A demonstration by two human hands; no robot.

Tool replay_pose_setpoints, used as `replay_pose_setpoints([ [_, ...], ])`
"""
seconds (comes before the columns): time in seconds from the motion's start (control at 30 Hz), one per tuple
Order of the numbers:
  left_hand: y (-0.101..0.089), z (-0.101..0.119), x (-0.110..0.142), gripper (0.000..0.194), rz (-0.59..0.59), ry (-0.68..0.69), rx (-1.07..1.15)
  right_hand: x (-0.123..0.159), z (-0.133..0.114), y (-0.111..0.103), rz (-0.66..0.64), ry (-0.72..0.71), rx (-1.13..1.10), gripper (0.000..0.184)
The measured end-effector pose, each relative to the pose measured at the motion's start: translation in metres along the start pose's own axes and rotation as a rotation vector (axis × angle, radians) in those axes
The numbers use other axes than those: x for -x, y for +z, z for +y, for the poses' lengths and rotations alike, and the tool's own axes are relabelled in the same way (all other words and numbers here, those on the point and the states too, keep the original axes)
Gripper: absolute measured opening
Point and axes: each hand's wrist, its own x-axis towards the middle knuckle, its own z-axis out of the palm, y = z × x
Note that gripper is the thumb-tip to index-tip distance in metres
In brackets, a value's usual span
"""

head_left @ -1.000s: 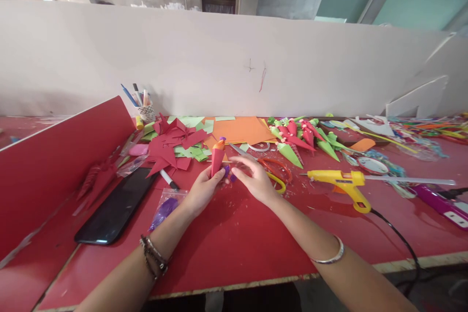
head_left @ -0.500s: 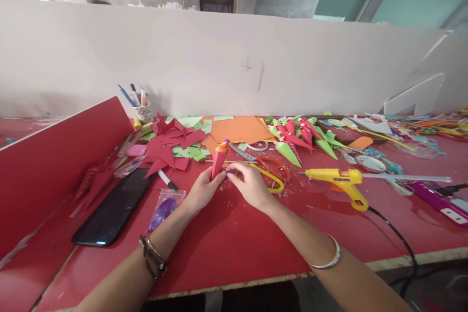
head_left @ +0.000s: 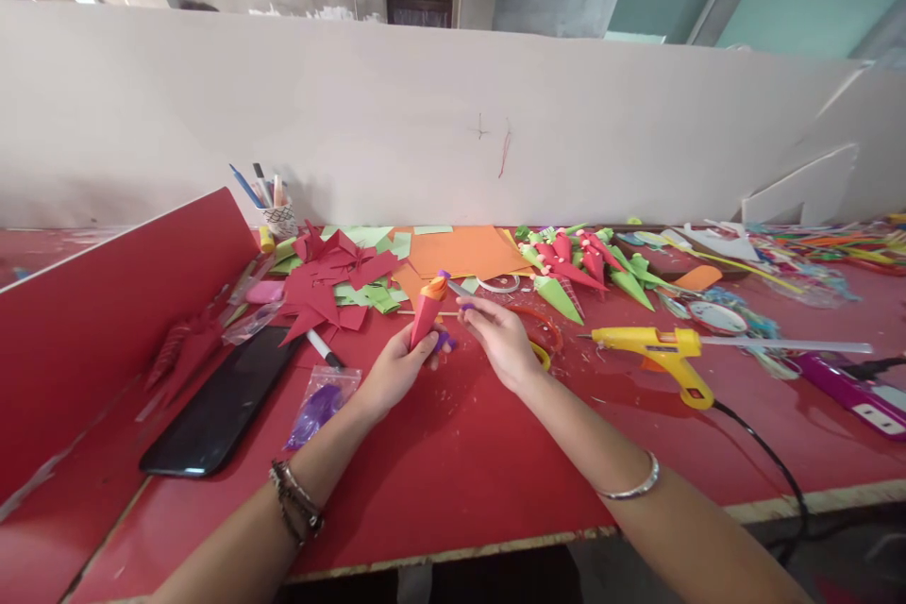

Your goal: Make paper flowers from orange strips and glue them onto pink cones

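Note:
My left hand (head_left: 402, 366) is closed around a red paper cone (head_left: 425, 313), its orange top and a purple bit pointing up and away. A lump of purple clay-like material (head_left: 444, 341) also sits at the fingers of that hand. Just to the right, my right hand (head_left: 499, 340) pinches a small purple piece (head_left: 467, 306) between thumb and fingertips, apart from the cone. Behind the right hand lie scissors with orange and yellow handles (head_left: 542, 354), partly hidden. A clear bag of purple material (head_left: 318, 409) rests beside my left forearm.
A yellow glue gun (head_left: 655, 349) with a black cord lies at the right. Red and green paper cones (head_left: 566, 269) are heaped at the back, near orange paper (head_left: 463, 252). Red paper pieces (head_left: 318, 288), a black phone (head_left: 219, 406) and a pen cup (head_left: 278, 217) are at the left.
My right hand has drawn away to the right and slightly up from my left hand, carrying a small purple piece. The left hand and cone have barely moved.

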Motion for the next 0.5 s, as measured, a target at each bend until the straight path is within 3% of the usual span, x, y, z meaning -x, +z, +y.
replay_pose_setpoints([
  [0.23, 0.0, -0.002, 0.002, 0.023, -0.003, -0.072, -0.13, 0.01, -0.014, 0.005, -0.013, -0.224, 0.321, 0.016],
  [0.5, 0.001, -0.004, 0.001, 0.021, -0.039, -0.033, -0.163, 0.014, -0.019, 0.009, -0.001, -0.336, 0.346, 0.02],
])
